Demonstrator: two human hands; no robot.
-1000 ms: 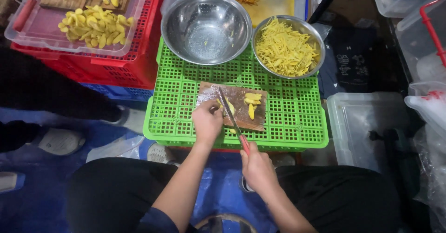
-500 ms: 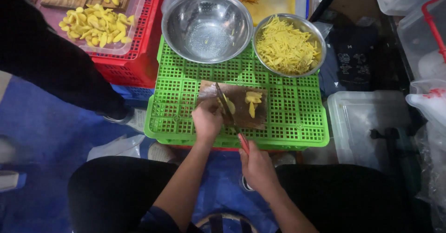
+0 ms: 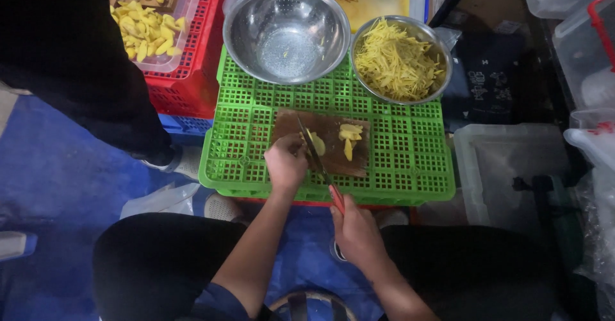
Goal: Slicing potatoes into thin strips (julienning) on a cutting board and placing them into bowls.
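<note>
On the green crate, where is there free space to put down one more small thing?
On the green crate, bare grid lies right of the wooden board, below the bowl of yellow strips. Another patch lies left of the board, below the empty steel bowl. The board is crowded: left hand, knife in the right hand, yellow pieces.

Knife (image 3: 315, 157): long thin blade, red handle, lay slanted across centre frame, tip toward the upper left.
Yellow piece (image 3: 318, 144): pale slice, sat on the board beside the blade, just left of centre.
</note>
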